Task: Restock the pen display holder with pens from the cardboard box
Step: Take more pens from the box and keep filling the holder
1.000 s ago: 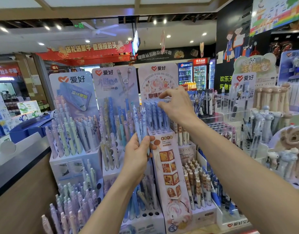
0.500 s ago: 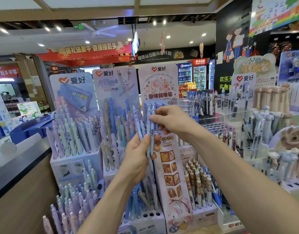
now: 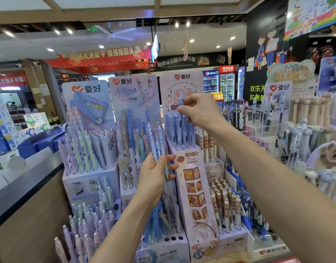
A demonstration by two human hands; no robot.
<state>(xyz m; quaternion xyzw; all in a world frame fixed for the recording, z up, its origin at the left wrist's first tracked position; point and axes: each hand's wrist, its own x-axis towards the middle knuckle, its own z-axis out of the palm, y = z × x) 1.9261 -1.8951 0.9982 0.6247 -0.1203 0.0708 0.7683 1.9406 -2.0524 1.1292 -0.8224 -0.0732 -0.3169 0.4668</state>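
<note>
Head view: the pen display holder (image 3: pixel 184 150), a pink tiered stand with a row of open holes along its top step, stands at the middle of the scene. Above that top step the right hand (image 3: pixel 199 112) pinches a single blue patterned pen (image 3: pixel 180 118) near its upper end, upright, its lower part down among the blue pens (image 3: pixel 177 128) already standing in the holder's top row; whether its tip is seated in a hole cannot be told. Just left of the holder and lower, the left hand (image 3: pixel 154 173) is closed around a small bundle of pens (image 3: pixel 159 149) of the same kind, their tops fanning upward. The cardboard box is not in view.

My reading is that the pen is being lowered into place. The risk is a miss: the crowded row hides the hole, so the tip could catch on the step's edge or jam beside a neighbour, tipping the standing pens. The left hand's loose fan could also let a pen slide out toward the lower tiers if the hold slackens while attention is on the right hand.
</note>
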